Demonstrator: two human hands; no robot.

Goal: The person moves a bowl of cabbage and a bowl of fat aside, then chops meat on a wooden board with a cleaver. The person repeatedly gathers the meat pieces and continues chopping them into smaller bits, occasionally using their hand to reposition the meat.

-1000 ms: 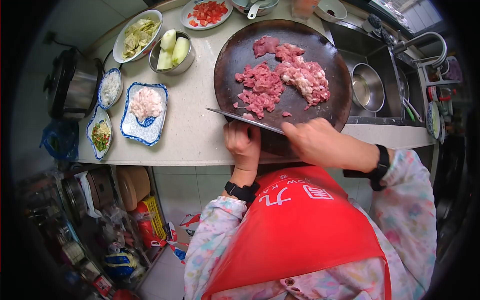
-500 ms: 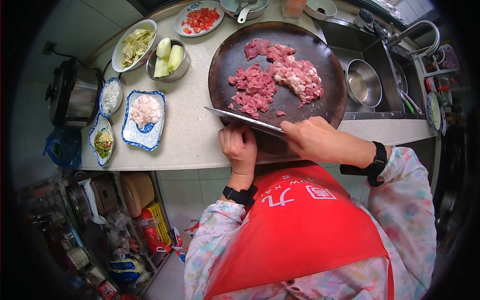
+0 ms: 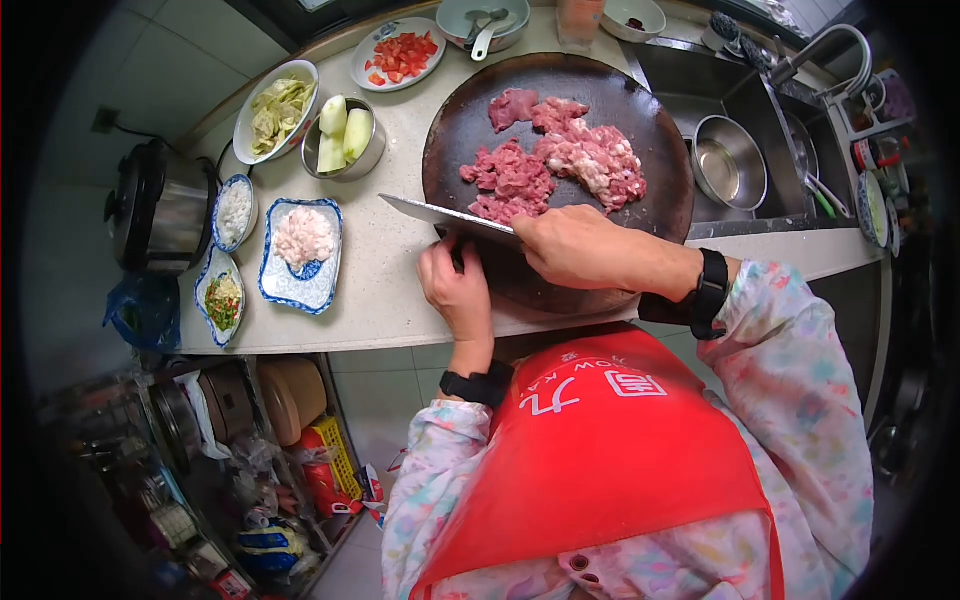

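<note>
Chopped pink meat (image 3: 510, 180) lies in clumps on a dark round board (image 3: 450, 130), beside a paler, fattier pile (image 3: 600, 165). My right hand (image 3: 568, 245) is closed on the handle of a knife (image 3: 445, 214), whose blade points left over the board's near left edge. Just below the blade, at that edge, my left hand (image 3: 455, 290) has curled fingers; whatever they may hold is hidden. To the left, a blue-rimmed dish (image 3: 300, 285) holds minced pale meat (image 3: 303, 238).
Behind are a plate of diced tomato (image 3: 400, 58), a steel bowl of peeled vegetable (image 3: 345, 140) and a bowl of leaves (image 3: 278, 112). At the right, a sink (image 3: 720, 90) holds a metal pan (image 3: 730, 165). A rice cooker (image 3: 160, 205) stands at the far left.
Both hands and the knife have moved left relative to the board, the blade now reaching further past its left edge. The camera view has shifted slightly.
</note>
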